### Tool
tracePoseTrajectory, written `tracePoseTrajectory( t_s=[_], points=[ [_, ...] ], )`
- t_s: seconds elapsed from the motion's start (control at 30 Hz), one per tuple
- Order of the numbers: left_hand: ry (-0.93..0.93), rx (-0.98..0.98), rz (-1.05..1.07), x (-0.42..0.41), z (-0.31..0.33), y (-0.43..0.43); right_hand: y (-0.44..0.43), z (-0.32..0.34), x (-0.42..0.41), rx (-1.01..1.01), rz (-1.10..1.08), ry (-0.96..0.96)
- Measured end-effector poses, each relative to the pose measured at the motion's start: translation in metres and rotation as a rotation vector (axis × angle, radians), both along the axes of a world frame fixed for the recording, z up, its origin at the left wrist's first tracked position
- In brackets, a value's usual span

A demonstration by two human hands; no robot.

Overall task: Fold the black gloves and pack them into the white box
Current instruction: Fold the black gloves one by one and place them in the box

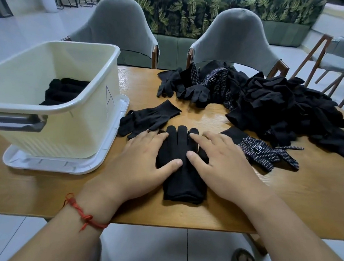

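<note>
Both hands lie flat on a glove (181, 179) at the near middle of the table (285, 207). The left hand (144, 155) covers the glove's left edge and the right hand (222, 157) its right edge. The fingers (199, 138) of both hands are straight and a little spread, pressing down on the cloth and gripping nothing. The two thumbs point toward each other across the glove's palm. The glove's tips poke out just beyond the fingers and its cuff lies toward the wrists, near the table's edge. It looks like two gloves stacked, but I cannot tell for sure.

Just left of the left fingers, touching them, lies a loose plain glove (149, 116). Just right of the right fingers lies a dotted glove (268, 154), palm up with a square logo. Beyond the right fingers and further right sits a big pile (283, 111) of black gloves. Straight ahead of the fingers, at the far edge, is a smaller heap (198, 84).

Well left of the left fingers stands the white box (62, 133), set on its lid (60, 165), with folded gloves (64, 91) inside. A red string (82, 214) circles the left wrist. Two grey chairs (235, 38) stand behind the table.
</note>
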State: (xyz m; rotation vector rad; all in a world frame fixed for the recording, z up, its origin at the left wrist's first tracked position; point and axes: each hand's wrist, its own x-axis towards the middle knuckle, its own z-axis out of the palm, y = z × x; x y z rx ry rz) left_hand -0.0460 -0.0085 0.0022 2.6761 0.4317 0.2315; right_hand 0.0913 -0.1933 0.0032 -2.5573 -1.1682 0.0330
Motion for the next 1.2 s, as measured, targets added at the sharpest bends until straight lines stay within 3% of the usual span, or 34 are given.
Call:
tracePoseTrajectory(
  t_s=[0.53,0.8,1.0,1.13,1.2],
  points=[
    [0.002,-0.036,0.018,0.004,-0.001,0.002,0.005,-0.007,0.003,0.010,0.001,-0.025],
    [0.083,0.089,0.033,0.009,-0.006,-0.001,0.005,-0.006,0.002,-0.037,0.020,-0.056],
    [-0.192,-0.075,-0.068,-0.001,0.001,-0.002,0.005,-0.007,0.006,-0.104,0.027,-0.016],
    [0.018,0.051,-0.226,-0.008,0.003,-0.009,0.005,-0.007,0.005,-0.114,0.039,-0.007],
    [0.042,0.074,-0.230,-0.008,0.001,-0.009,0.002,-0.008,0.005,-0.003,0.048,-0.001]
  ],
)
